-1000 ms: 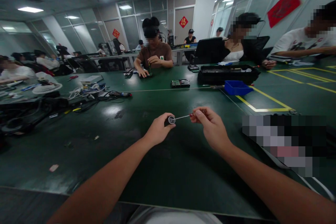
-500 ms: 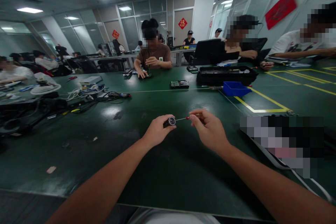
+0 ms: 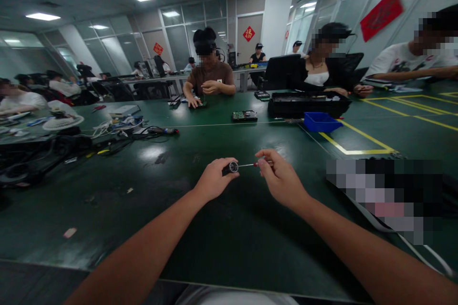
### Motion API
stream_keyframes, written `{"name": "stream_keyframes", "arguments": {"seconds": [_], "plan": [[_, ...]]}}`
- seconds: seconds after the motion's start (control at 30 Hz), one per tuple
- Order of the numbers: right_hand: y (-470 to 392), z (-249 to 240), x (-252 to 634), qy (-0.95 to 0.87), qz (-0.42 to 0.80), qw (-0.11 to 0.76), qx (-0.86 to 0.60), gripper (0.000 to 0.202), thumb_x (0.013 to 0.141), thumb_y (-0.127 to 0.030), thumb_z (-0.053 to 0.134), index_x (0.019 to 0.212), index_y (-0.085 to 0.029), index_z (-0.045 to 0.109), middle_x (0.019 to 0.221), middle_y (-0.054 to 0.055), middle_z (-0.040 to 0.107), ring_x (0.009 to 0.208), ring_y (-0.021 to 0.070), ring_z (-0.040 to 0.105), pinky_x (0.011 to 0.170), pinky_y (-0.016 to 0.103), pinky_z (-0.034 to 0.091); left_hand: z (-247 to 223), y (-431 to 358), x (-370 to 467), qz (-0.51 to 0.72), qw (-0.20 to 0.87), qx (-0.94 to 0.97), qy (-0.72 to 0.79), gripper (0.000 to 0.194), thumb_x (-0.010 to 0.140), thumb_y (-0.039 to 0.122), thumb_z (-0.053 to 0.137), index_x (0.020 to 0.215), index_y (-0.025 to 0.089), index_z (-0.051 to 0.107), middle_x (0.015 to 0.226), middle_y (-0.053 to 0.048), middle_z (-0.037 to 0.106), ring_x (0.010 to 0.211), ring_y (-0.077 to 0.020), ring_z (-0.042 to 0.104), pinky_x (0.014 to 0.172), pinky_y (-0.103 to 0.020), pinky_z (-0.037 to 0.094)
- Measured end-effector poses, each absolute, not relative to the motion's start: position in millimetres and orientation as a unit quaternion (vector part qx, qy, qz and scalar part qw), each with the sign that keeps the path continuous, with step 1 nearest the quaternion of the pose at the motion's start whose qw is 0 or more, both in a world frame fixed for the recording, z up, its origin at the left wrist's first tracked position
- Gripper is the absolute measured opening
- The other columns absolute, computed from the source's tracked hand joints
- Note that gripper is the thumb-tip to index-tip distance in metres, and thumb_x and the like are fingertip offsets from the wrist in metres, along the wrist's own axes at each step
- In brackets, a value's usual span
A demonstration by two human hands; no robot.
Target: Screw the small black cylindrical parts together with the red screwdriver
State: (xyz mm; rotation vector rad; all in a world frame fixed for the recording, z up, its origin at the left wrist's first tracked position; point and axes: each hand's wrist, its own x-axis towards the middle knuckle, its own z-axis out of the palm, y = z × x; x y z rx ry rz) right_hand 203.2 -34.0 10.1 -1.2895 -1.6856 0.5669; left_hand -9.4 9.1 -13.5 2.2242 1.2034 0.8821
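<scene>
Near the middle of the view, my left hand (image 3: 215,178) is closed round a small dark cylindrical part (image 3: 232,167) whose round, silvery end faces me. From the right, my right hand (image 3: 281,176) holds a screwdriver (image 3: 248,165) by its handle, with the thumb on it and the index finger raised off. The thin metal shaft runs level toward the side of the dark part, and its tip meets or lies very near that part. Both hands are a little above the green table (image 3: 222,248).
Across the table lie a green circuit board device (image 3: 244,116), a long black tray (image 3: 309,105) and a blue bin (image 3: 322,122). Tangled cables (image 3: 125,128) spread at the left. A pixelated object (image 3: 386,195) lies at the right. Several people sit around.
My right index finger has lifted away from the screwdriver handle. My left hand has hardly moved. Across the table, a person's raised hand has shifted, and the person at the right has lowered an arm.
</scene>
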Motion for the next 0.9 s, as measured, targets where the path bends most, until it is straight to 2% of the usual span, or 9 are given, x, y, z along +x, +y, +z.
{"name": "stream_keyframes", "arguments": {"seconds": [0.07,0.17,0.23,0.3,0.4,0.57,0.7,0.8,0.9], "plan": [[-34,10,203,-0.685,0.238,0.452,-0.519,0.022,0.097,-0.034,0.044,0.109,-0.023,0.059,0.075,0.002,0.065,0.066,0.0197,0.062,0.061,0.032,0.045,-14,10,-10,0.327,0.229,0.805,0.438,0.032,0.085,0.026,0.071,0.117,0.025,0.066,0.117,-0.004,0.069,0.111,-0.0232,0.061,0.099,-0.038,0.044],[-34,10,205,-0.690,0.237,0.439,-0.525,0.030,0.101,-0.041,0.039,0.099,-0.024,0.064,0.072,0.001,0.063,0.064,0.0194,0.061,0.060,0.033,0.043,-14,10,-10,0.325,0.227,0.808,0.436,0.032,0.086,0.026,0.071,0.117,0.025,0.066,0.117,-0.004,0.068,0.111,-0.0232,0.060,0.100,-0.039,0.044],[-33,10,206,-0.697,0.229,0.430,-0.527,0.035,0.102,-0.044,0.037,0.094,-0.024,0.065,0.078,0.003,0.066,0.065,0.0191,0.061,0.060,0.033,0.043,-14,9,-10,0.320,0.226,0.810,0.436,0.031,0.086,0.026,0.070,0.116,0.025,0.066,0.117,-0.004,0.068,0.111,-0.0234,0.060,0.100,-0.039,0.044],[-32,9,206,-0.695,0.233,0.432,-0.525,0.030,0.101,-0.042,0.038,0.101,-0.024,0.063,0.083,0.004,0.068,0.066,0.0193,0.061,0.061,0.034,0.044,-14,9,-11,0.316,0.225,0.812,0.436,0.030,0.086,0.026,0.070,0.115,0.024,0.067,0.116,-0.004,0.068,0.110,-0.0235,0.061,0.100,-0.039,0.044],[-32,9,205,-0.676,0.250,0.464,-0.514,0.022,0.097,-0.037,0.046,0.111,-0.023,0.055,0.084,0.004,0.066,0.072,0.0205,0.062,0.064,0.034,0.046,-15,10,-11,0.318,0.226,0.810,0.437,0.029,0.086,0.027,0.071,0.115,0.024,0.067,0.115,-0.004,0.069,0.109,-0.0235,0.061,0.099,-0.039,0.045],[-28,7,202,-0.630,0.311,0.526,-0.479,0.020,0.091,-0.041,0.057,0.094,-0.022,0.058,0.082,0.004,0.065,0.075,0.0200,0.063,0.070,0.035,0.051,-14,9,-10,0.327,0.225,0.808,0.436,0.032,0.086,0.027,0.071,0.117,0.024,0.066,0.116,-0.004,0.068,0.109,-0.0230,0.060,0.099,-0.038,0.044],[-18,1,204,-0.520,0.396,0.595,-0.468,0.029,0.090,-0.050,0.056,0.092,-0.022,0.061,0.081,0.004,0.067,0.073,0.0202,0.064,0.075,0.039,0.054,-11,6,-8,0.314,0.230,0.823,0.415,0.033,0.086,0.027,0.071,0.118,0.024,0.066,0.113,-0.004,0.069,0.106,-0.0228,0.061,0.096,-0.037,0.044],[-13,-2,207,-0.444,0.503,0.588,-0.452,0.032,0.089,-0.054,0.056,0.085,-0.022,0.059,0.067,0.001,0.060,0.060,0.0193,0.061,0.072,0.042,0.056,-9,4,-6,0.300,0.237,0.830,0.406,0.032,0.086,0.027,0.070,0.118,0.024,0.066,0.112,-0.004,0.069,0.104,-0.0231,0.060,0.095,-0.038,0.044],[-12,-2,209,-0.448,0.481,0.598,-0.458,0.031,0.088,-0.054,0.058,0.085,-0.023,0.058,0.070,0.002,0.061,0.062,0.0195,0.062,0.070,0.040,0.056,-7,3,-6,0.295,0.241,0.828,0.411,0.032,0.087,0.029,0.070,0.119,0.025,0.066,0.111,-0.004,0.069,0.102,-0.0232,0.060,0.093,-0.038,0.044]]}}
